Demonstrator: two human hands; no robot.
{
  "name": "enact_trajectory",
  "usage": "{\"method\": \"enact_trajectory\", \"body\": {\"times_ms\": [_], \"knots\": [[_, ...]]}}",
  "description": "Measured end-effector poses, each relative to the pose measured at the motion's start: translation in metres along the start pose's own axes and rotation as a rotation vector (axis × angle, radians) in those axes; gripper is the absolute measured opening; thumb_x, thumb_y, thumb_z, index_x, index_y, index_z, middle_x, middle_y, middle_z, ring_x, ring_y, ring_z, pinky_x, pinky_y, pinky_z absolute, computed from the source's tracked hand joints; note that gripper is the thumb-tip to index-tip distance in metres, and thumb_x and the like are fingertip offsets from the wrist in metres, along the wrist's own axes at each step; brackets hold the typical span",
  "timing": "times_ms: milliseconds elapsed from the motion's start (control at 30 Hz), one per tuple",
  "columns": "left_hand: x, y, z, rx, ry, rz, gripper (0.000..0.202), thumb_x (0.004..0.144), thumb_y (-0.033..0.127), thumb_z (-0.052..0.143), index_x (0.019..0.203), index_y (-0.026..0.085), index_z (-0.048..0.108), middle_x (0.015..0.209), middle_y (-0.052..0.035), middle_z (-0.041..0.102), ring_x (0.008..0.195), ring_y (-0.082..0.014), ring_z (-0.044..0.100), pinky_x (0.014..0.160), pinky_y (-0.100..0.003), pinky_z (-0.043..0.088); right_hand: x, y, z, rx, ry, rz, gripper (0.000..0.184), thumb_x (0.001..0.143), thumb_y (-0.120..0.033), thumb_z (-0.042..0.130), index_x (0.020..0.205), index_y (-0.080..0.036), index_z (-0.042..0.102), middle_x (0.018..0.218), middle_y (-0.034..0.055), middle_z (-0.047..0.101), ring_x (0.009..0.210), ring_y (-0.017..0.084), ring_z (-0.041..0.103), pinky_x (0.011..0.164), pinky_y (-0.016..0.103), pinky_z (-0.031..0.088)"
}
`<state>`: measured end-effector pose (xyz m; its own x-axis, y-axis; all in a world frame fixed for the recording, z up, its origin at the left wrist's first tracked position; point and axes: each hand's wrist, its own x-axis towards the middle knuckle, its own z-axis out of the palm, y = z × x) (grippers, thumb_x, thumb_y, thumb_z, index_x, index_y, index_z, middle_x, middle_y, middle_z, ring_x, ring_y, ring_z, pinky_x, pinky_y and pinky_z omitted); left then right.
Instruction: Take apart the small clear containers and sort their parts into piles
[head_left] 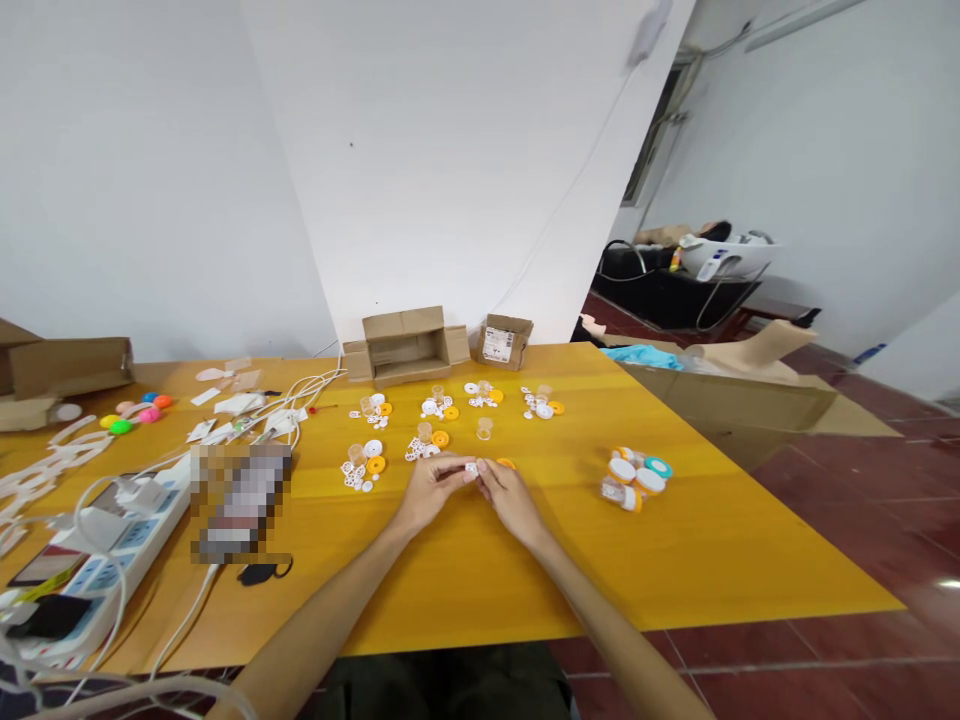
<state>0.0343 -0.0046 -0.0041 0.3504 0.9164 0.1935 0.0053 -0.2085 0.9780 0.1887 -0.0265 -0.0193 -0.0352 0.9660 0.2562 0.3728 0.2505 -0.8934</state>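
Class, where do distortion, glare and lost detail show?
Head view: the tabletop stretches toward its lower-right corner, suggesting wide-angle distortion; a glint marks the red floor far right; a pixelated patch masks detail at left; the white piece between left hand and right hand looks too small to resolve.
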Motion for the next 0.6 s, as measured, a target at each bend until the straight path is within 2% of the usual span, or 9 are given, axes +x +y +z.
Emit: {"method": "enact_trajectory", "body": {"times_ms": [300, 467, 600], "knots": [[-0.0004, 0.0018, -0.0005, 0.008, -0.027, 0.046, 0.026, 0.076, 0.042, 0.076, 0.093, 0.022, 0.081, 0.094, -0.0063, 0.079, 0.088, -0.0237, 0.071, 0.089, -0.037, 0.056, -0.0014, -0.0037, -0.0008, 0.064, -0.020, 0.036, 0.058, 0.088, -0.075, 0.029, 0.059, -0.026, 0.042, 0.048, -0.0041, 0.043, 0.044, 0.015, 0.040, 0.047, 0.029, 0.036], [-0.0008, 0.0024, 0.0011, 0.019, -0.039, 0.025, 0.029, 0.077, 0.044, 0.075, 0.094, 0.022, 0.080, 0.097, -0.0063, 0.079, 0.089, -0.0241, 0.071, 0.088, -0.037, 0.056, -0.0038, -0.0055, -0.0004, 0.098, 0.008, 0.013, 0.057, 0.089, -0.073, 0.033, 0.060, -0.025, 0.044, 0.048, -0.0039, 0.045, 0.044, 0.015, 0.040, 0.045, 0.028, 0.036], [-0.0014, 0.0021, 0.0022, 0.097, -0.036, 0.103, 0.025, 0.082, 0.041, 0.069, 0.092, 0.021, 0.080, 0.097, -0.0068, 0.077, 0.091, -0.0230, 0.069, 0.088, -0.036, 0.055, -0.0051, -0.0051, -0.0015, 0.111, -0.020, 0.016, 0.057, 0.089, -0.073, 0.033, 0.060, -0.025, 0.045, 0.048, -0.0042, 0.043, 0.044, 0.014, 0.040, 0.045, 0.027, 0.036]]}}
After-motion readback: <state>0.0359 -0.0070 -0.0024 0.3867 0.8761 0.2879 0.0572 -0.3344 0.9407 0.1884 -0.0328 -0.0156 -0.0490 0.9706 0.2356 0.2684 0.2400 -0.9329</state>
